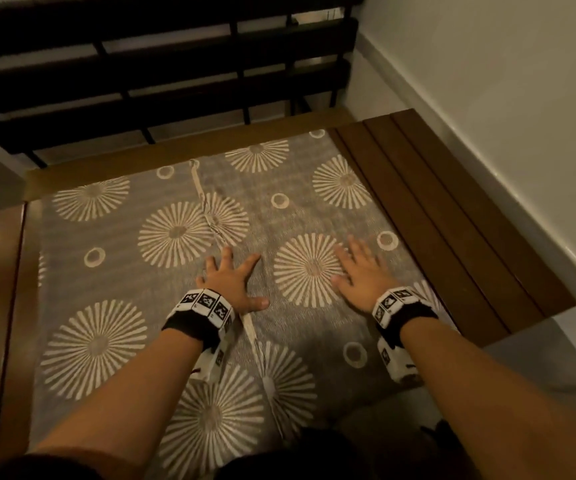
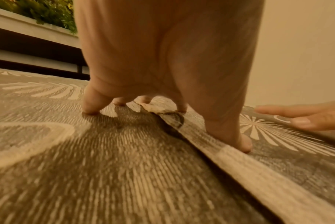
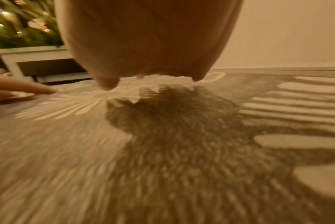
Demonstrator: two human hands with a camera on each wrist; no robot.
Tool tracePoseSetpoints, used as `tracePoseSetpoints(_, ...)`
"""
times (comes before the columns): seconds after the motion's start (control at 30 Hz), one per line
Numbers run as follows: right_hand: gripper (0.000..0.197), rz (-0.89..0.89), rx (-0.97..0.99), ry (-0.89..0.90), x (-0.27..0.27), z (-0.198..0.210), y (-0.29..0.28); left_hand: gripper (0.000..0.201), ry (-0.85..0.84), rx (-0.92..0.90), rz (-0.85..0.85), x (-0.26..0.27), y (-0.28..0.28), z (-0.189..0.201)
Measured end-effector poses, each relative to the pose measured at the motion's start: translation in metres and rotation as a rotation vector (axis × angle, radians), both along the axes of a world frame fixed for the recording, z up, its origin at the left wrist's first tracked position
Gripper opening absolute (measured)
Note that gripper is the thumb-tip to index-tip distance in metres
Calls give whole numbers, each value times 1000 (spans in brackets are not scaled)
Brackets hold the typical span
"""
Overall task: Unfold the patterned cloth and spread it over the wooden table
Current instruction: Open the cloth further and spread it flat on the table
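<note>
Mostly done: patterned cloth (image 1: 162, 271) lies unfolded across the wooden table (image 1: 452, 209), your left hand (image 1: 230, 282) and right hand (image 1: 362, 273) pressing flat, fingers spread, gripping nothing; centre ridge and bare right slats remain.

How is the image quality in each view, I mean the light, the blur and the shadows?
Head view: dim warm light, fairly sharp, cloth pattern clear. Left wrist view: left hand sharp, near cloth smeared, dark shadow under the fingers. Right wrist view: blurred almost everywhere, right hand casting a broad shadow.
</note>
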State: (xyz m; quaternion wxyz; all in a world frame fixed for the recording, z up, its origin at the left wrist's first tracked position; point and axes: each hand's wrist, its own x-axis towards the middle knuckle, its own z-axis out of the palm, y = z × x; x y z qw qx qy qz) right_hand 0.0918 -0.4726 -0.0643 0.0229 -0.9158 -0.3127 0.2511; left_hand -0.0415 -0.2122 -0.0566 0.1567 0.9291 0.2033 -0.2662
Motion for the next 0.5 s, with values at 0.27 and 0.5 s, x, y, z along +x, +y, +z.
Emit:
tracePoseSetpoints(0.27, 74, -421, -198, 51, 17, 26, 12, 110, -27, -31, 9, -12, 2, 0)
tracePoseSetpoints(0.5, 35, -211, -188, -14, 34, 48, 108, 79, -258, 202, 261, -32, 104, 12)
